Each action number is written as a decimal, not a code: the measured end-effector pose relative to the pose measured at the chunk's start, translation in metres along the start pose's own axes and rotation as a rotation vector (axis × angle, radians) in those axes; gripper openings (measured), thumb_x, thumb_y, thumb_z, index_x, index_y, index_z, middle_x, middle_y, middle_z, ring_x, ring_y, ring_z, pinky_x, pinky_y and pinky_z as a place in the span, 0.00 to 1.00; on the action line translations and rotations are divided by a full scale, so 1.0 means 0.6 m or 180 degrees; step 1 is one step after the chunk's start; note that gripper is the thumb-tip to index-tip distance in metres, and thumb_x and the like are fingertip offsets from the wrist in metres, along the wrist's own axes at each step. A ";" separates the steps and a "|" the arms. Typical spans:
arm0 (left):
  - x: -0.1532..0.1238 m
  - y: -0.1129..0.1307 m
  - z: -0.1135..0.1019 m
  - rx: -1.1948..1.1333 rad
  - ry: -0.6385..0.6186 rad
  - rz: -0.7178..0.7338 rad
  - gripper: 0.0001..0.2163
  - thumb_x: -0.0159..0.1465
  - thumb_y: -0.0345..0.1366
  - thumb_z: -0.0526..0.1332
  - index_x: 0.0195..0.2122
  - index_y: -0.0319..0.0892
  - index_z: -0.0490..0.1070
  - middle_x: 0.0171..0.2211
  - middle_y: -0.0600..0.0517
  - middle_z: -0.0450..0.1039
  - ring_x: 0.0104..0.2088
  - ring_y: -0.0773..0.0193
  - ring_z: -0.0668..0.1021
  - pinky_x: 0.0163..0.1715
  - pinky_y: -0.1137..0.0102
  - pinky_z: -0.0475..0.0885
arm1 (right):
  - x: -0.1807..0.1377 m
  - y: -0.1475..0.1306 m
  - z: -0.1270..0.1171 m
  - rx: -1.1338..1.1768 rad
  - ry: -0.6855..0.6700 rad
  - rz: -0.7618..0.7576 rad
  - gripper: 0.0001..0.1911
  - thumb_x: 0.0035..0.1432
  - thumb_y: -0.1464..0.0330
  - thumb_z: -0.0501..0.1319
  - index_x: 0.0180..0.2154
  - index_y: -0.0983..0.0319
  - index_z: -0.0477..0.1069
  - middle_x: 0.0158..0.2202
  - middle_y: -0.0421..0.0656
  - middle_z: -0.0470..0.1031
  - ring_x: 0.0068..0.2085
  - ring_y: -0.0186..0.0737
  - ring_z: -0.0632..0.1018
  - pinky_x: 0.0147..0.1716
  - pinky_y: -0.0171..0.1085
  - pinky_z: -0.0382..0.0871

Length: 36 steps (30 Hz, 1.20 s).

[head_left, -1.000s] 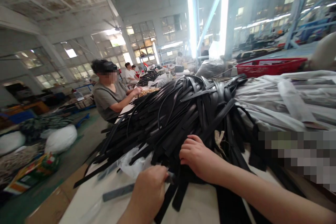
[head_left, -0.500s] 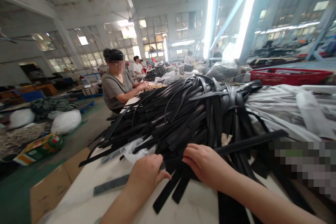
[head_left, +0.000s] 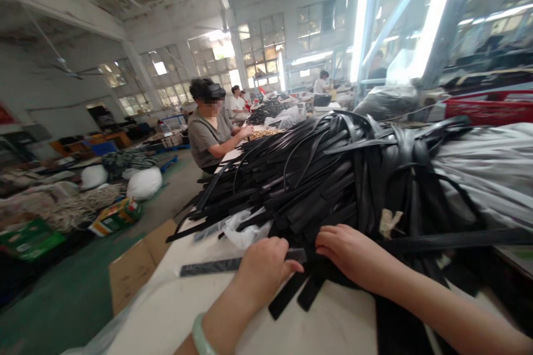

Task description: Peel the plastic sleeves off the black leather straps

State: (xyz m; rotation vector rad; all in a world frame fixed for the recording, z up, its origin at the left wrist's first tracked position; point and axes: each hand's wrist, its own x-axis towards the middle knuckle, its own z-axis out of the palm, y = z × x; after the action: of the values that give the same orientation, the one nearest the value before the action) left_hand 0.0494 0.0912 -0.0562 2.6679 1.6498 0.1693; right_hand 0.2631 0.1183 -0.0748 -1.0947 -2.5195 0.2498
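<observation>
My left hand [head_left: 264, 266] is closed around a flat black strap [head_left: 208, 267]. One length of it sticks out to the left above the table, and a short greyish end shows past the thumb. My right hand [head_left: 347, 255] has its fingers curled at the near edge of a heap of black straps [head_left: 316, 188]. A long black strap [head_left: 453, 241] runs out to the right from behind that hand; its fingertips are partly hidden. Two strap ends [head_left: 287, 297] lie on the pale tabletop [head_left: 200, 310] below and between the hands. A pale green bangle [head_left: 202, 335] circles my left wrist.
Clear plastic film [head_left: 245, 230] lies beside the heap. White strips [head_left: 495, 161] and a red crate [head_left: 487, 108] are at the right. A co-worker [head_left: 212, 127] works across the table at the far left. A cardboard box [head_left: 141, 263] stands by the table's left edge.
The view has turned left, so the scene shifts right. The long strap by my right hand now reaches farther right and lies flatter. Both hands stay closed near the heap.
</observation>
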 end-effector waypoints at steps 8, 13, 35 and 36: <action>0.001 0.012 0.007 0.0149 -0.0006 0.0162 0.19 0.66 0.51 0.52 0.30 0.41 0.71 0.30 0.50 0.78 0.33 0.56 0.80 0.28 0.66 0.67 | -0.005 -0.034 -0.006 0.0031 -0.0053 -0.0078 0.09 0.64 0.72 0.55 0.32 0.62 0.71 0.32 0.43 0.74 0.35 0.40 0.74 0.35 0.37 0.61; 0.004 -0.017 -0.009 0.0461 0.0245 -0.0085 0.18 0.65 0.50 0.54 0.28 0.41 0.70 0.27 0.51 0.76 0.30 0.56 0.80 0.25 0.67 0.65 | -0.005 0.007 -0.053 -0.0241 -0.0494 0.0031 0.08 0.61 0.68 0.58 0.30 0.62 0.70 0.28 0.42 0.75 0.31 0.40 0.76 0.30 0.36 0.58; -0.010 0.039 0.038 0.0192 0.0157 0.0481 0.25 0.62 0.60 0.49 0.31 0.42 0.69 0.29 0.50 0.76 0.31 0.54 0.79 0.27 0.62 0.70 | -0.017 -0.032 0.019 -0.0079 -0.0193 -0.0334 0.08 0.58 0.74 0.59 0.26 0.61 0.69 0.25 0.40 0.73 0.29 0.40 0.72 0.31 0.37 0.58; -0.012 0.037 0.034 0.0095 0.0144 0.0415 0.26 0.60 0.61 0.50 0.32 0.42 0.70 0.31 0.49 0.76 0.33 0.53 0.79 0.29 0.62 0.72 | -0.016 -0.025 0.021 -0.0141 -0.0217 -0.0289 0.08 0.57 0.74 0.59 0.26 0.61 0.70 0.25 0.40 0.73 0.29 0.40 0.73 0.30 0.37 0.58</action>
State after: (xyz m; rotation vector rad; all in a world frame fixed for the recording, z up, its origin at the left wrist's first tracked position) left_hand 0.0677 0.0761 -0.0758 2.8155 1.5012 0.2083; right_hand 0.2540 0.1008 -0.0845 -1.0012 -2.6390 0.2107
